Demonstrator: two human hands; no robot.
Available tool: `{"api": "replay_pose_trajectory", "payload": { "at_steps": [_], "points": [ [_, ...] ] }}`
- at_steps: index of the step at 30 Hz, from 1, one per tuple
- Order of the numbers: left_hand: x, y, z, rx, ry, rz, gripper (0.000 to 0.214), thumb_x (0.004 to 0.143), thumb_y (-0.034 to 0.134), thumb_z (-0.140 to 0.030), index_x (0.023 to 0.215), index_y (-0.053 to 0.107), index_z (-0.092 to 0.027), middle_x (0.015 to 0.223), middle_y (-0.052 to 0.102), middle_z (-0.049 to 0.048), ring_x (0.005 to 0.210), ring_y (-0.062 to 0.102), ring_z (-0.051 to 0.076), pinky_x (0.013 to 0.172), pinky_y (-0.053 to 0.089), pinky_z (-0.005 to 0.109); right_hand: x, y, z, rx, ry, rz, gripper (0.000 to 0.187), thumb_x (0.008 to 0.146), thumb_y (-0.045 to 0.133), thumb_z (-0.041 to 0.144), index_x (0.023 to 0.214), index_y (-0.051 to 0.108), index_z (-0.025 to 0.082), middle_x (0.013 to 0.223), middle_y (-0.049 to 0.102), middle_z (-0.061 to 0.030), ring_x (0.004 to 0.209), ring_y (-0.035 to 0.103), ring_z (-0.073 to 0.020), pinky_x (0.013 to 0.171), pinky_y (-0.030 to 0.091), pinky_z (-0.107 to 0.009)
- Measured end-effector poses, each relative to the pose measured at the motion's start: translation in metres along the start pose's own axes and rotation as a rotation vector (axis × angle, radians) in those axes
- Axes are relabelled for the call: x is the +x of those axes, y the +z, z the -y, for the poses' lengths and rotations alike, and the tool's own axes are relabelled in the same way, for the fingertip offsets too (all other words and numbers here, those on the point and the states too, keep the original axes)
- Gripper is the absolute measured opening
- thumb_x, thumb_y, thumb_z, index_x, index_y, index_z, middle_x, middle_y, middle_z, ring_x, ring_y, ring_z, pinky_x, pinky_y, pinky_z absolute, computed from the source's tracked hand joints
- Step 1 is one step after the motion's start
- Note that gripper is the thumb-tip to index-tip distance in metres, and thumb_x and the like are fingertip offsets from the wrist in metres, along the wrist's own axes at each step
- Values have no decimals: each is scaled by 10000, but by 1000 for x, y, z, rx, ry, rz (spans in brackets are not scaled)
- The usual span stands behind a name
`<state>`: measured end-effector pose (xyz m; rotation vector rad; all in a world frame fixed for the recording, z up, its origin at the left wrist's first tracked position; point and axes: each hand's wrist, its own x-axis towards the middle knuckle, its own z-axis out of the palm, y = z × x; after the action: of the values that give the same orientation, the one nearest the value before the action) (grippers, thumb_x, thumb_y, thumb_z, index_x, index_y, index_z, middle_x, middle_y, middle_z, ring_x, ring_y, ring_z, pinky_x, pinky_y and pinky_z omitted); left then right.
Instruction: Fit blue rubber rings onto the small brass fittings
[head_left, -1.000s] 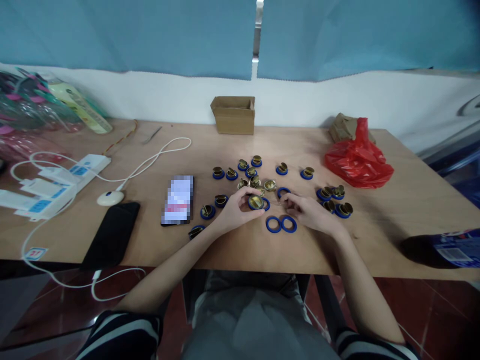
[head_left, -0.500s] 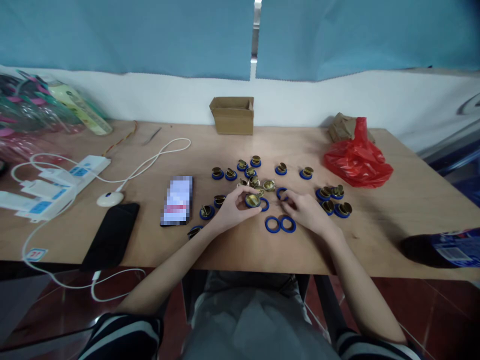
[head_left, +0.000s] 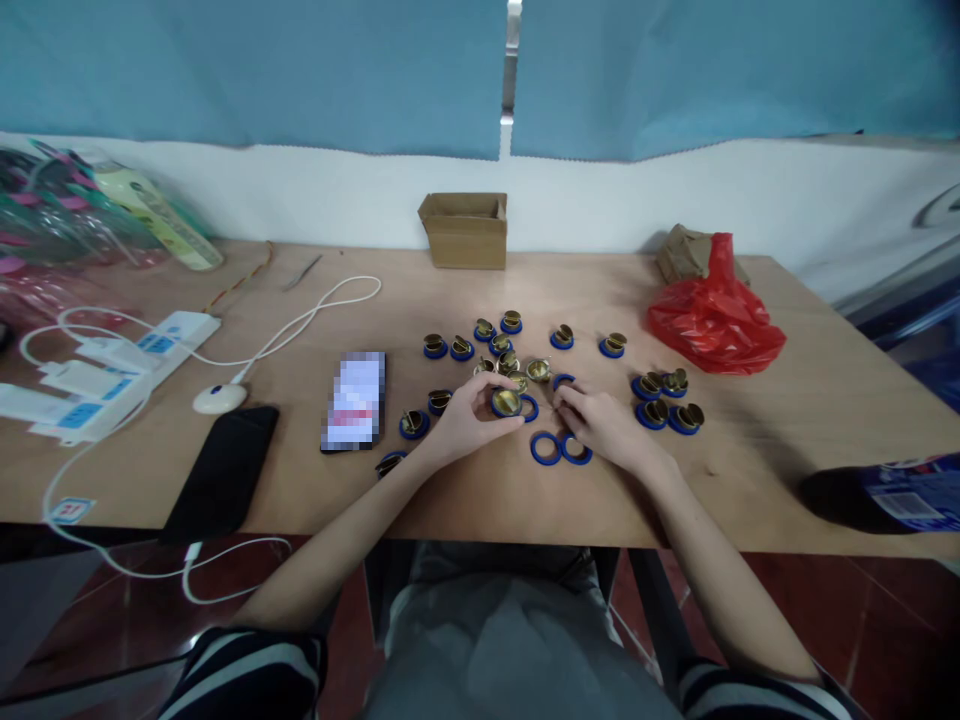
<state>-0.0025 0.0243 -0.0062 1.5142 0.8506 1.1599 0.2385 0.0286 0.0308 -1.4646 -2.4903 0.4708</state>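
Brass-toned round piece [head_left: 507,402], shiny and shallow, face up above the near middle of the grainy wooden table [head_left: 480,505], gripped at its edge between thumb and fingers of the left hand [head_left: 474,422], parted only by its width. Just right of it, partly covered, a smooth flat blue ring [head_left: 532,408]. Farther right, the right hand [head_left: 598,420], fingertips curled in close to the thumb, just beside a second blue ring [head_left: 563,380]; impossible to say whether anything small is pinched there. Nearer, two more blue rings [head_left: 545,449], side by side. Around to left, far and right, brass-toned metal parts with folded round plates [head_left: 512,321], many seated on blue rings. At far middle, a stiff brown cardboard box [head_left: 466,245]; at far right, a crinkled, glossy red plastic bag [head_left: 714,325]
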Motion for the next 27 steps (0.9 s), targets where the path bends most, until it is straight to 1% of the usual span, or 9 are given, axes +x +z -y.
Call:
{"api": "replay_pose_trajectory", "payload": {
  "at_steps": [2,4,6,10,12,15,19,24,27],
  "points": [
    [0,0,-1,5,5,-7,371,755,836,-248,1054,627,-182,1097,672,81,1025,666,194,958,533,368,0,0,0,16,22,-23,141,972,468,162,977,604,197,886,687,-74,715,626,-196,647,379,-286],
    [0,0,-2,-5,4,-7,371,758,838,-274,1050,629,-183,1088,672,80,1010,670,194,942,542,362,0,1,0,44,72,-40,110,984,486,223,989,593,204,726,664,-31,626,609,-197,609,364,-289],
    [0,0,-3,-13,3,-4,373,757,841,-289,1047,630,-186,1074,670,75,996,672,191,928,547,355,0,2,0,51,112,-40,101,980,535,298,964,585,212,647,644,-9,588,607,-203,583,350,-289],
    [0,0,-3,-7,6,-13,364,748,839,-249,1040,632,-182,1046,666,67,989,670,188,937,542,356,1,5,3,-37,161,-2,189,942,640,385,930,566,211,696,687,-38,657,659,-233,566,329,-289],
    [0,0,-3,-6,5,-21,362,742,835,-226,1037,631,-179,1047,659,66,992,667,188,945,537,357,1,6,4,-57,187,23,216,933,670,387,949,553,206,745,710,-58,707,682,-248,572,334,-289],
    [1,-1,-2,-19,11,-26,363,737,834,-218,1035,630,-178,1067,648,70,1010,664,192,956,535,362,2,8,4,-23,212,56,212,938,681,356,954,533,205,753,713,-64,742,697,-250,587,348,-283],
    [0,-1,1,-32,19,-8,394,723,850,-227,1047,631,-183,1100,658,81,1033,671,208,962,540,378,3,9,4,37,191,57,170,940,658,308,927,515,216,739,701,-42,680,673,-215,573,352,-275],
    [-1,-1,3,-61,10,7,417,720,856,-224,1068,627,-198,1121,668,73,1027,687,206,967,550,388,1,6,7,61,162,41,171,947,607,343,871,506,228,656,648,-7,579,598,-181,544,332,-281],
    [-1,0,2,-60,22,1,423,724,852,-210,1082,626,-198,1133,665,77,1050,688,212,979,552,393,0,3,7,66,150,56,202,957,582,350,817,498,231,637,623,2,554,564,-168,547,318,-283]
  ]
}}
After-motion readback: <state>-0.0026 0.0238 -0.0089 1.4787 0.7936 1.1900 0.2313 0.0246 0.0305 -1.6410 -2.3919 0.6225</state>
